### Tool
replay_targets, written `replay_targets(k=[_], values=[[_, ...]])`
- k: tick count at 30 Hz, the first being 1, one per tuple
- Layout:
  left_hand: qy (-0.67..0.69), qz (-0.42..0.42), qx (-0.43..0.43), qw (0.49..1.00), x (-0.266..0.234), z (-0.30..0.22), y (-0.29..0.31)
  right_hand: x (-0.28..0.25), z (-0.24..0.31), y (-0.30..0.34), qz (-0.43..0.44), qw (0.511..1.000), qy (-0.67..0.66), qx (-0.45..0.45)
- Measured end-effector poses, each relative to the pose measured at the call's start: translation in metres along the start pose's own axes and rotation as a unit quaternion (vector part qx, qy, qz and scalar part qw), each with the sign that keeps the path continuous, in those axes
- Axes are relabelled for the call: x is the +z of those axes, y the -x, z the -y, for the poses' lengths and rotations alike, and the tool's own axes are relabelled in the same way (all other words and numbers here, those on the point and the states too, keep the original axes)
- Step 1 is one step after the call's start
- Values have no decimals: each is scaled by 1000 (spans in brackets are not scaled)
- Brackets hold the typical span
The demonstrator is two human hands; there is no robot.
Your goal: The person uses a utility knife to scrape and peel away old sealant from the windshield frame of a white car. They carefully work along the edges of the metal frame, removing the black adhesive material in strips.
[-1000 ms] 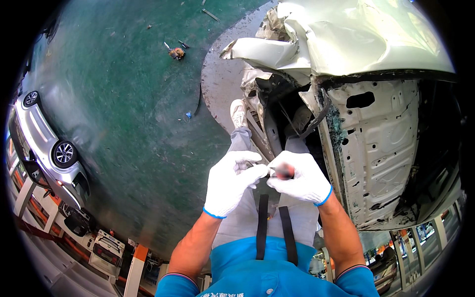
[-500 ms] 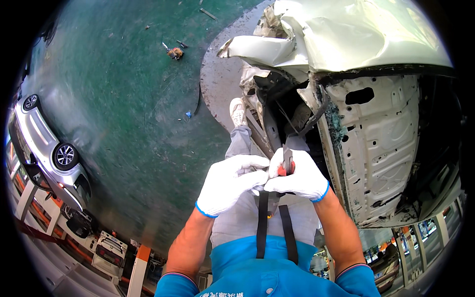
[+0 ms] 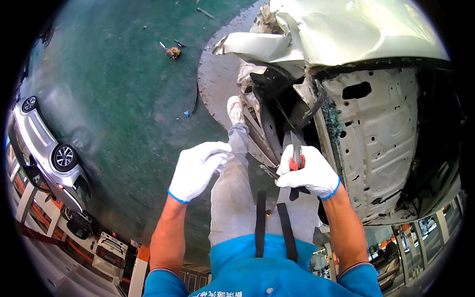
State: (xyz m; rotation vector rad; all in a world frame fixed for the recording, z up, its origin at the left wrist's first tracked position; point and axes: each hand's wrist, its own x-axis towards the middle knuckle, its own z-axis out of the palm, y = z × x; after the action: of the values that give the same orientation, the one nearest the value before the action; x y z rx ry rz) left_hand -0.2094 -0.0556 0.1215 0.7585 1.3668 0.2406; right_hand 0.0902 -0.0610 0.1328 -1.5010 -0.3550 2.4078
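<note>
My right hand [image 3: 311, 171], in a white glove with a blue cuff, grips a hand tool [image 3: 296, 148] with a grey metal end and a red part; black pieces show below the palm. Its exact kind is unclear. My left hand [image 3: 198, 166], gloved alike, is held apart to the left above my thigh. Its fingers are curled in toward the thumb, and whatever they may hold is hidden. Beyond my right hand stands the wrecked pale car body [image 3: 371, 143], with crumpled panels and torn metal beside my legs.
Bent metal strips [image 3: 260, 136] jut near my shoe [image 3: 236, 110]. A grey plate [image 3: 215, 74] lies under the wreck on the green floor [image 3: 133, 99]. Small debris [image 3: 172, 52] is scattered farther off. A silver car [image 3: 49, 148] stands at the left. Two black straps [image 3: 261, 222] hang at my waist.
My hands were together in front of me and have parted. The left has moved left, the right slightly right with the hand tool still in it.
</note>
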Motion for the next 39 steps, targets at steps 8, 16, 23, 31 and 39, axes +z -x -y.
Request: replay_targets(k=[8,16,23,31,39], values=[[-275,-247,-10,929,-6,71,-20,12,-2,-7,12,999,29,-42],[-49,-154,-17,987,16,37,-7,16,-4,-7,-2,977,184,-109],[35,47,-93,994,47,-8,15,29,8,-8,5,939,327,-107],[112,121,-149,975,40,-22,14,17,-17,-15,73,996,-9,-49],[120,202,-62,970,28,-22,12,13,-26,-17,120,974,-185,50]])
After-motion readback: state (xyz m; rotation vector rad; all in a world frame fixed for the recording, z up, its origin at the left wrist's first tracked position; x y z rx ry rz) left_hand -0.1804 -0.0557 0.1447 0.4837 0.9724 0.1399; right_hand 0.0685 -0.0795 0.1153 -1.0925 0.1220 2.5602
